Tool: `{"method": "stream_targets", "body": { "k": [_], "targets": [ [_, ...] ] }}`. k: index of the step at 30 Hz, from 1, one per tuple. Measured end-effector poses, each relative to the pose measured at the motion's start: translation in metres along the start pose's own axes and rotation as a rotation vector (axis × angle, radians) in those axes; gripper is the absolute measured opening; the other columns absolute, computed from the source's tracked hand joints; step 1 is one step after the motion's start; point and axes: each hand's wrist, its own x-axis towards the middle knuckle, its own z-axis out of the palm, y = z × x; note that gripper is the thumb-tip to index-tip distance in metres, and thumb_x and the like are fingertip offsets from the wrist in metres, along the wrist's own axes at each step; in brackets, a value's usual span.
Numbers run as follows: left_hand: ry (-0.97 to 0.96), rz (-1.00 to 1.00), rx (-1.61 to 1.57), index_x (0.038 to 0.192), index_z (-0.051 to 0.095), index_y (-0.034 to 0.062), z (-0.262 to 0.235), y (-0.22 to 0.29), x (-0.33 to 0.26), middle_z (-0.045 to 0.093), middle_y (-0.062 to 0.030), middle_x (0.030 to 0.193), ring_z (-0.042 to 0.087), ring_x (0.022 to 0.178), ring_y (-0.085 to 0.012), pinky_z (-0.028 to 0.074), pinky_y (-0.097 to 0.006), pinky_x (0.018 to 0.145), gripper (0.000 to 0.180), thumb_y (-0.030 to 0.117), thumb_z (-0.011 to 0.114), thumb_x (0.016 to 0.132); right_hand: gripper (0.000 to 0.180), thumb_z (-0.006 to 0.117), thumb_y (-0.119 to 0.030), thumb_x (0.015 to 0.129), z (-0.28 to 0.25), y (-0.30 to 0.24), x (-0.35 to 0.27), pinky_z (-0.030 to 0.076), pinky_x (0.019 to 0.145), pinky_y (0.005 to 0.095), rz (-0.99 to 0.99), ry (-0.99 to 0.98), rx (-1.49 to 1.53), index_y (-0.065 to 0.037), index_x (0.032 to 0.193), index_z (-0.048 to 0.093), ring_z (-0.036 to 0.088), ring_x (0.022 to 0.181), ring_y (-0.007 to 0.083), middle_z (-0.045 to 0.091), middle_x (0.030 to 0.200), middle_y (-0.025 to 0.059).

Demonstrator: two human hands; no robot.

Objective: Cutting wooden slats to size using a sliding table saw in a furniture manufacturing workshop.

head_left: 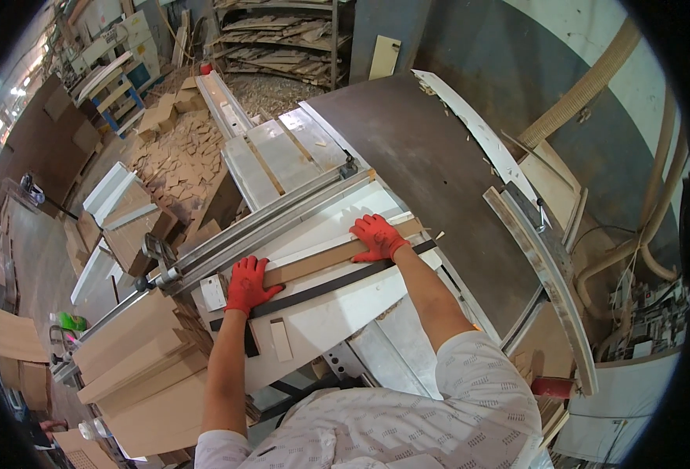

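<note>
My left hand (250, 286), in a red glove, grips the left end of a long brown board strip (314, 265), its fingers over the far edge and the thumb on the near side. Toward the strip's right end, my right hand (378, 238), also red-gloved, clasps it with thumb and fingers on opposite edges. The strip lies flat on a white panel (321, 313). Along its far side runs a white strip (321, 244). A black strip (325, 290) lies on the near side, passing close to both hands. A small pale block (281, 339) rests nearer my body.
A metal fence rail (271, 227) crosses beyond the panel. The saw's dark table (415, 148) spreads to the right, with a long guard arm (540, 281) over it. Stacked brown boards (142, 359) stand at left. Offcuts (181, 152) are heaped on the far floor.
</note>
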Motion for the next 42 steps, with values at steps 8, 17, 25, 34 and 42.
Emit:
{"method": "stream_targets", "body": {
  "k": [8,17,25,34,42],
  "targets": [
    [0.031,0.007,-0.001,0.121,0.059,0.0049,0.001,-0.001,-0.001,0.056,-0.0161,0.113,0.052,0.108,-0.0343,0.041,-0.045,0.094,0.075,0.057,0.077,0.071,0.077,0.068,-0.067,0.074,0.004,0.0,-0.001,0.041,0.096,0.0405,0.008,-0.018,-0.013,-0.005,0.12,0.062,0.053,0.111,0.029,0.058,0.116,0.0119],
    [-0.001,-0.017,-0.002,0.121,0.059,0.0061,-0.002,0.002,-0.002,0.055,-0.0156,0.114,0.052,0.108,-0.0341,0.041,-0.046,0.093,0.075,0.057,0.078,0.069,0.074,0.07,-0.062,0.074,-0.002,-0.003,-0.002,0.041,0.097,0.0411,-0.002,0.01,0.014,-0.005,0.12,0.061,0.053,0.11,0.0293,0.058,0.115,0.012],
    [0.102,-0.04,-0.193,0.108,0.066,0.0055,0.015,-0.003,-0.006,0.064,-0.019,0.114,0.061,0.109,-0.0368,0.048,-0.048,0.096,0.064,0.05,0.082,0.065,0.067,0.076,-0.058,0.072,-0.005,-0.013,-0.004,0.045,0.096,0.0497,-0.017,0.206,0.176,-0.005,0.112,0.063,0.057,0.109,0.0396,0.063,0.11,0.0194],
    [0.077,-0.398,-0.117,0.12,0.059,0.0126,0.054,0.027,-0.019,0.056,-0.0138,0.12,0.049,0.123,-0.034,0.021,-0.061,0.114,0.084,0.048,0.088,0.049,0.037,0.06,-0.043,0.091,0.09,0.054,-0.001,0.049,0.087,0.0526,-0.361,-0.003,-0.293,-0.008,0.086,0.07,0.062,0.089,0.0372,0.065,0.083,0.0158],
    [-0.095,-0.488,0.044,0.115,0.063,0.0164,0.079,0.022,0.02,0.058,-0.0088,0.123,0.052,0.121,-0.0321,0.025,-0.066,0.109,0.078,0.056,0.082,0.05,0.066,0.034,-0.057,0.099,0.033,-0.031,0.029,0.049,0.088,0.0486,-0.386,-0.412,-0.54,-0.005,0.091,0.075,0.065,0.095,0.0376,0.071,0.097,0.0195]
  ]
}}
